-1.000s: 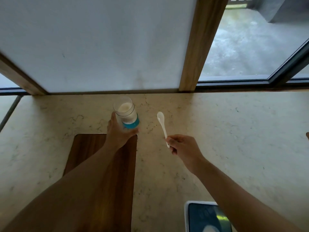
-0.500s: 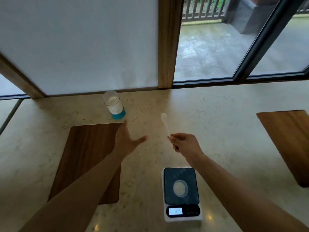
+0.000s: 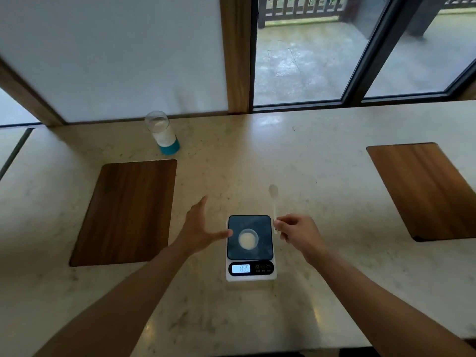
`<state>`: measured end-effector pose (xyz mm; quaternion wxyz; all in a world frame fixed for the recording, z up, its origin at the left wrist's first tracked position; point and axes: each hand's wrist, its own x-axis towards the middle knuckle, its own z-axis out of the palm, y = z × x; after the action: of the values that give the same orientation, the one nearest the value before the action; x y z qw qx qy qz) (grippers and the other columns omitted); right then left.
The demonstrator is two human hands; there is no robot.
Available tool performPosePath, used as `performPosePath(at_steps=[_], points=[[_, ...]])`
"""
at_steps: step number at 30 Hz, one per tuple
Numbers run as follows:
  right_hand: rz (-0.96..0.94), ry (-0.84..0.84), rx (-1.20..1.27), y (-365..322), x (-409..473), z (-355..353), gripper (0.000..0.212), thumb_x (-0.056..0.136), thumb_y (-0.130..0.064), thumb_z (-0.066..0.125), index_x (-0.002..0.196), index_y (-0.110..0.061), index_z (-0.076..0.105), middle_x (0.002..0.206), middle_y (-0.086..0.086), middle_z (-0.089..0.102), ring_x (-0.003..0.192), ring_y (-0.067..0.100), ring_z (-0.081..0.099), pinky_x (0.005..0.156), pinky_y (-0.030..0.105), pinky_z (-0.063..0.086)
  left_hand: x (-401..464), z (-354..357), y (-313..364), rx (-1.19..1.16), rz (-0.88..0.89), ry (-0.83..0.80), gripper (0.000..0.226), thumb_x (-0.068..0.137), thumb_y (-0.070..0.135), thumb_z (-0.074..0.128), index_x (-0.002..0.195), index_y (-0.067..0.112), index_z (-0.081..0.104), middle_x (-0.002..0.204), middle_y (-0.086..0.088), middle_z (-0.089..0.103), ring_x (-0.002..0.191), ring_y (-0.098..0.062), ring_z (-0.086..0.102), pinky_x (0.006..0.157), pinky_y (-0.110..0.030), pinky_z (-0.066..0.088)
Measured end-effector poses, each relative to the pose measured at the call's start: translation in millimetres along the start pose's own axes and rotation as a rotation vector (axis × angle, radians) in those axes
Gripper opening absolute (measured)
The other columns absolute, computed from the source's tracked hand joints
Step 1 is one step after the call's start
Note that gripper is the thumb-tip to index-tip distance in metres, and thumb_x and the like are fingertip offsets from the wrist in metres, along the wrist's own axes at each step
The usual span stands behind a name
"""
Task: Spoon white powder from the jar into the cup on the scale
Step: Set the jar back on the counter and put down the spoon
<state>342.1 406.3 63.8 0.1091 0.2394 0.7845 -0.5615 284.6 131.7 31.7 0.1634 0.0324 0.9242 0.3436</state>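
A pale marble counter (image 3: 322, 163) is stretching out under both hands, carrying a wooden board (image 3: 126, 212) left of them and another board (image 3: 425, 189) far right. Beyond, a white panel (image 3: 116, 55), wooden post (image 3: 235, 52) and windows (image 3: 304, 60) are showing a wet terrace.

Pale marble counter by a window, two wooden boards on it
The countertop (image 3: 322, 161) is cream stone with faint grey veining and a soft glare near its front edge. A dark wooden board (image 3: 123, 212) lies flat on the left part of it, a lighter brown wooden board (image 3: 427, 189) lies well apart on the right, running out of view at the edge. Behind the counter stands a white panel (image 3: 116, 55), then a wooden post (image 3: 235, 52), then a dark-framed window (image 3: 360, 47) looking onto a wet paved terrace (image 3: 304, 63) with a railing (image 3: 301, 9) at the top
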Motion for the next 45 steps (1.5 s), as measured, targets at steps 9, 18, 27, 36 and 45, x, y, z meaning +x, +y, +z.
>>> performPosePath(at_steps=[9, 18, 27, 36, 45], points=[[0.096, 0.011, -0.143, 61.0, -27.6, -19.4, 0.014, 0.083, -0.017, 0.076, 0.07, -0.023, 0.076, 0.063, -0.002, 0.074, 0.051, 0.011, 0.066, 0.049, 0.026, 0.052, -59.4, 48.7, -15.2, 0.031, 0.012, -0.05, 0.126, 0.047, 0.086, 0.068, 0.147, 0.037, 0.009, 0.158, 0.002, 0.022, 0.14, -0.021, 0.025, 0.11, -0.043, 0.028], [0.122, -0.03, -0.284, 86.1, -29.6, -13.9, 0.013, 0.082, -0.023, 0.077, 0.07, -0.018, 0.078, 0.058, -0.003, 0.073, 0.053, 0.009, 0.068, 0.064, 0.031, 0.059, -89.6, 70.5, -9.8, 0.071, 0.116, -0.011, 0.109, 0.05, 0.086, 0.066, 0.138, 0.049, 0.014, 0.144, 0.004, 0.041, 0.116, 0.01, 0.027, 0.096, -0.024, 0.027], [0.142, -0.035, -0.348, 95.5, -25.3, -1.6, 0.03, 0.084, -0.028, 0.073, 0.056, -0.017, 0.074, 0.051, -0.005, 0.069, 0.053, 0.006, 0.064, 0.053, 0.023, 0.047, -102.4, 64.0, 17.7, -0.016, 0.283, 0.087, 0.097, 0.056, 0.069, 0.076, 0.131, 0.065, 0.015, 0.129, 0.033, 0.037, 0.108, 0.037, 0.022, 0.074, 0.007, 0.028], [0.147, -0.055, -0.369, 96.9, -26.2, 7.1, 0.026, 0.087, -0.026, 0.07, 0.063, -0.019, 0.076, 0.056, -0.005, 0.07, 0.058, 0.007, 0.066, 0.056, 0.023, 0.05, -103.8, 67.9, 14.5, -0.027, 0.233, 0.03, 0.101, 0.057, 0.064, 0.079, 0.13, 0.067, 0.01, 0.117, 0.036, 0.034, 0.11, 0.032, 0.025, 0.084, 0.009, 0.021], [0.147, -0.06, -0.417, 92.5, -24.3, 10.1, 0.032, 0.086, -0.027, 0.072, 0.056, -0.015, 0.074, 0.051, -0.002, 0.068, 0.054, 0.009, 0.065, 0.058, 0.026, 0.051, -100.5, 73.5, 5.3, 0.012, 0.223, -0.034, 0.101, 0.058, 0.064, 0.081, 0.137, 0.046, 0.021, 0.134, 0.017, 0.044, 0.114, 0.003, 0.037, 0.099, -0.019, 0.025]])
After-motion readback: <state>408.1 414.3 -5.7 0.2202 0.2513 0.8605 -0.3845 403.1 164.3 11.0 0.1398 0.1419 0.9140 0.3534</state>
